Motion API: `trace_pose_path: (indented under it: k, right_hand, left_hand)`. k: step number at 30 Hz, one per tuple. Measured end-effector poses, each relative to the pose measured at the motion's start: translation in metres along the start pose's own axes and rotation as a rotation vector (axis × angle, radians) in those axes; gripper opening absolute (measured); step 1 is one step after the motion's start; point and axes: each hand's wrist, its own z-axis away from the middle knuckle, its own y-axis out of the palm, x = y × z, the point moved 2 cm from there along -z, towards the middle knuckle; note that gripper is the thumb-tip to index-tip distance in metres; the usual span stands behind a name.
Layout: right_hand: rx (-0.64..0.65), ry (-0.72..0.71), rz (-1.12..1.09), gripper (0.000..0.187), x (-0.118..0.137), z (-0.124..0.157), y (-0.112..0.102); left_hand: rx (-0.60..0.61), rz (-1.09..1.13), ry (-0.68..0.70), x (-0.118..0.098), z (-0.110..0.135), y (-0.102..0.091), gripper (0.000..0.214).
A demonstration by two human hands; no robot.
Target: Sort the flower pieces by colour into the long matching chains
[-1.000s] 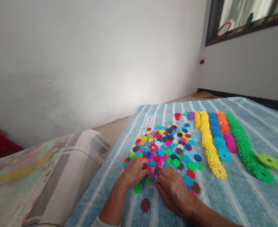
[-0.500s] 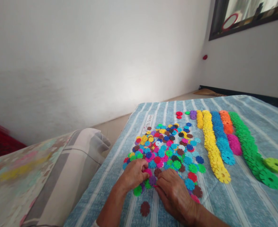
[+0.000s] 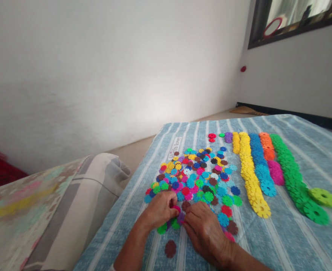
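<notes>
Near the front of a pile of notched plastic snowflake discs point(image 3: 192, 182), my left hand point(image 3: 161, 209) pinches a pink snowflake disc point(image 3: 176, 209) between thumb and fingers. My right hand point(image 3: 207, 229) is closed just to its right, palm down. A sliver of pink shows at its fingertips, most of it hidden by the fingers. Between the two hands lies a purple disc point(image 3: 181, 218), with a brown disc point(image 3: 185, 205) just beyond. A lone brown disc point(image 3: 170, 249) rests on the cloth in front of the hands.
On the right, overlapping discs form rows: yellow point(image 3: 247, 169), blue point(image 3: 257, 150), orange point(image 3: 266, 145), pink point(image 3: 275, 172) and green point(image 3: 288, 165). Red discs point(image 3: 212, 136) lie at the back. A striped blue cloth point(image 3: 120, 233) covers the surface; folded bedding point(image 3: 95, 188) is at left.
The view has turned slightly, so the rows of discs appear a little further left. Both hands keep nearly the same place and grip over the pile.
</notes>
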Motion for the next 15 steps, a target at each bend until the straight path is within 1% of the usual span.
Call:
trace_pose_path:
  k: [2,6,8,10,13,15]
  right_hand:
    - [-0.015,-0.004,0.012,0.020,0.000,-0.001,-0.001]
    - [-0.035,0.025,-0.005,0.023,-0.002,-0.003,-0.004]
    - [-0.048,0.074,-0.053,0.022,-0.005,-0.004,-0.005]
    - [-0.066,0.141,-0.130,0.019,-0.009,-0.005,-0.006]
    - [-0.093,0.244,-0.228,0.019,-0.014,-0.009,-0.006]
    - [-0.114,0.287,-0.250,0.021,-0.017,-0.013,-0.008]
  left_hand:
    - [-0.005,0.088,-0.004,0.002,-0.001,0.000,0.013]
    - [-0.077,0.340,-0.045,0.000,-0.002,-0.004,0.023]
    - [-0.107,0.459,-0.065,-0.004,-0.002,-0.005,0.027]
    - [-0.133,0.532,-0.073,-0.010,-0.001,-0.003,0.029]
    - [-0.144,0.590,-0.075,-0.015,-0.003,0.003,0.027]
    - [-0.133,0.609,-0.064,-0.017,-0.005,0.008,0.026]
